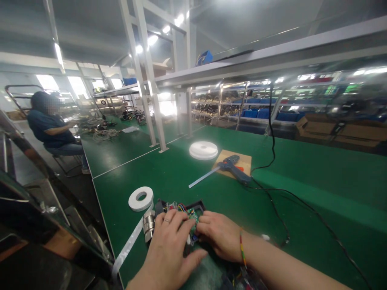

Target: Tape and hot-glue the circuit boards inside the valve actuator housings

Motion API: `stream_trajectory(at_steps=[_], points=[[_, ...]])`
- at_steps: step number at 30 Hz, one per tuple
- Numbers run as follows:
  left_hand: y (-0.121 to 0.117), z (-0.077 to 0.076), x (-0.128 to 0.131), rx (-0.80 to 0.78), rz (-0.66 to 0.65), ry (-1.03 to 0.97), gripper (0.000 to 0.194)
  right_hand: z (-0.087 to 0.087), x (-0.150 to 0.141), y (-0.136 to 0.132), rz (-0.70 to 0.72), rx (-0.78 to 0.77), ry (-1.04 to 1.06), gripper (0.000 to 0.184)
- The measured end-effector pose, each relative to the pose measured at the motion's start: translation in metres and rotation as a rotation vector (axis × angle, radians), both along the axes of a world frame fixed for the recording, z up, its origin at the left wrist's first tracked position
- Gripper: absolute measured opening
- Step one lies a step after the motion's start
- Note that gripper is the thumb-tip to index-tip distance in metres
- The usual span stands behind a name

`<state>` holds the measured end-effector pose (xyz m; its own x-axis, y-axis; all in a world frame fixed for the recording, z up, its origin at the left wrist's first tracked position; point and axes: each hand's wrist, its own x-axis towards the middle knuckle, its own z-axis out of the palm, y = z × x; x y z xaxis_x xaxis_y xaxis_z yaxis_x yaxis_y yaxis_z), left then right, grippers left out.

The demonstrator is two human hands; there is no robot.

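Note:
In front of me on the bench lies an open black housing (199,204) with thin coloured wires (180,207) and a green circuit board (192,215) inside. My left hand (171,241) lies over it, fingers bent across the housing and thumb on the near side. My right hand (219,233) is closed at the board's right edge; its fingertips are curled in, hiding what they grip. A ribbed metal connector (148,226) sticks out at the housing's left end. Just behind is a roll of white tape (140,198), its loose strip (130,245) running over the bench edge.
Farther back, a glue gun (234,166) with a glue stick lies on a cardboard piece (246,161), beside a white reel (203,150). Black cable (302,197) trails across the right side of the green bench (169,173). Metal posts (151,80) support an overhead shelf. A person (57,125) sits far left.

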<state>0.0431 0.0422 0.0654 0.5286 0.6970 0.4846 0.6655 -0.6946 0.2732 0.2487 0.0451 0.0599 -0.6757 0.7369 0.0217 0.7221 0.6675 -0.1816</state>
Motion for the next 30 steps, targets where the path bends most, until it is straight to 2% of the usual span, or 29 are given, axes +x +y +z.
stream_trajectory(at_steps=[2, 4, 6, 8, 10, 14, 19, 22, 25, 28, 30], points=[[0.014, 0.005, -0.015, 0.080, 0.008, -0.112, 0.031, 0.002, 0.002, 0.000, 0.008, 0.012, -0.019, 0.012], [0.033, 0.004, -0.029, 0.108, 0.063, -0.122, 0.036, 0.005, 0.006, 0.001, 0.009, 0.018, -0.037, 0.016], [0.050, -0.002, -0.036, 0.039, 0.034, -0.070, 0.039, 0.008, 0.010, 0.001, 0.011, 0.017, -0.053, 0.020], [0.057, -0.008, -0.033, -0.027, -0.016, -0.034, 0.040, 0.012, 0.015, -0.001, 0.009, 0.013, -0.073, 0.022], [0.050, -0.014, -0.023, -0.059, -0.018, -0.028, 0.042, 0.016, 0.019, -0.005, -0.003, 0.008, -0.100, 0.022], [0.013, -0.021, 0.001, -0.091, 0.050, -0.049, 0.049, 0.024, 0.029, -0.016, -0.053, -0.025, -0.157, 0.021], [-0.023, -0.029, 0.015, -0.050, 0.155, -0.011, 0.056, 0.039, 0.035, -0.034, -0.157, -0.107, -0.171, 0.026], [-0.035, -0.031, 0.018, -0.022, 0.180, 0.052, 0.062, 0.066, 0.040, -0.053, -0.259, -0.105, -0.098, 0.021], [-0.041, -0.030, 0.019, 0.012, 0.183, 0.135, 0.064, 0.113, 0.052, -0.093, -0.380, -0.010, 0.033, 0.020], [-0.039, -0.030, 0.017, 0.204, 0.136, 0.130, 0.059, 0.164, 0.066, -0.160, -0.518, 0.150, 0.176, 0.022], [-0.033, -0.032, 0.015, 0.344, -0.051, 0.088, 0.053, 0.183, 0.072, -0.217, -0.629, 0.290, 0.282, 0.024]])
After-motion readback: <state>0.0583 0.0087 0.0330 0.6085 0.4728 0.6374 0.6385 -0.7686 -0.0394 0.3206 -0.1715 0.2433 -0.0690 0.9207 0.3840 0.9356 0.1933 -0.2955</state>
